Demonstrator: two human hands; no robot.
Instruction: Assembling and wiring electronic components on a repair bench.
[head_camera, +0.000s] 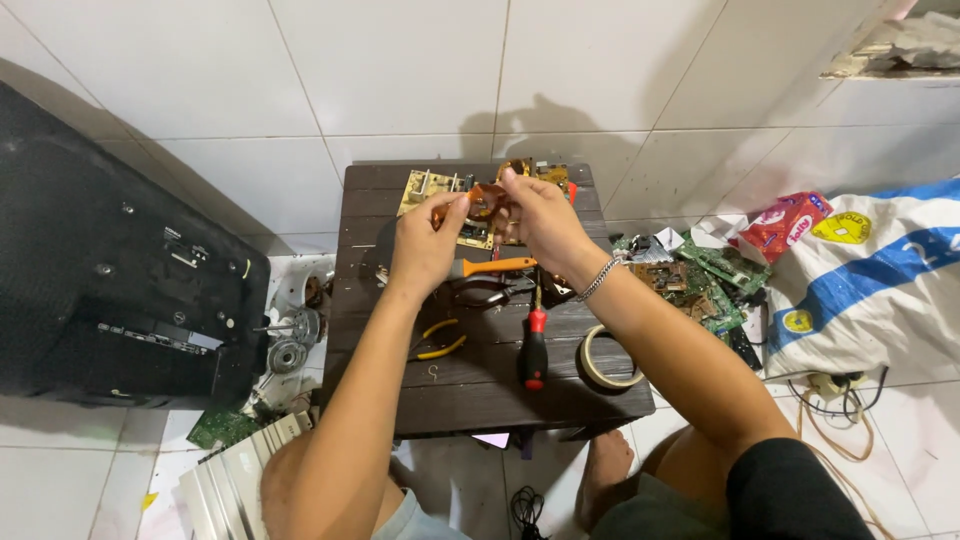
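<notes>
Both hands up over the far edge of the small dark wooden table (470, 400), close together. Left hand (425, 245) and right hand (540, 220) are both pinched on the same amber-coloured coil part (487, 198), one on each end, held just above the yellowish circuit board (430, 187) that lies at the table's far edge. Right wrist carries a metal chain bracelet (598, 280).

On the tabletop:
- orange-handled tool (495, 265) mid-table, just under the hands
- dark pliers (480, 293) beside it
- red-and-black screwdriver (535, 345) pointing away from the person, towards the near right
- tape roll (607, 360) at the right edge, overhanging slightly
- yellow-handled cutters (440, 340) on the left half

Off the right edge: a heap of green circuit boards (705, 280) on the tiled floor. Off the left edge: a black panel housing (110, 270), back up.
</notes>
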